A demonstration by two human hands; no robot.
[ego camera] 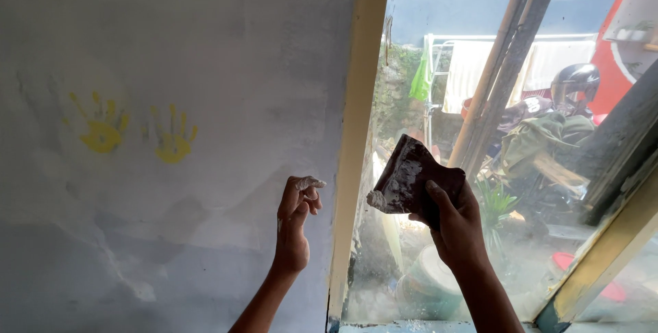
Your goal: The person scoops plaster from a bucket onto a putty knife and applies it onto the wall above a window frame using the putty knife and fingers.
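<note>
Left hand (295,220) raised beside the pale wall (171,45), fingers curled, tips coated in white putty; right hand (458,227) grips a dark scraper (406,179) before the window pane (480,45). Two yellow handprints (133,131) mark the wall.

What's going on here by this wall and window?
A person stands facing a pale blue wall beside a window. The right hand holds a dark scraper with white putty on its edge. The left hand is raised near the yellow window frame, white putty on its fingertips.
</note>
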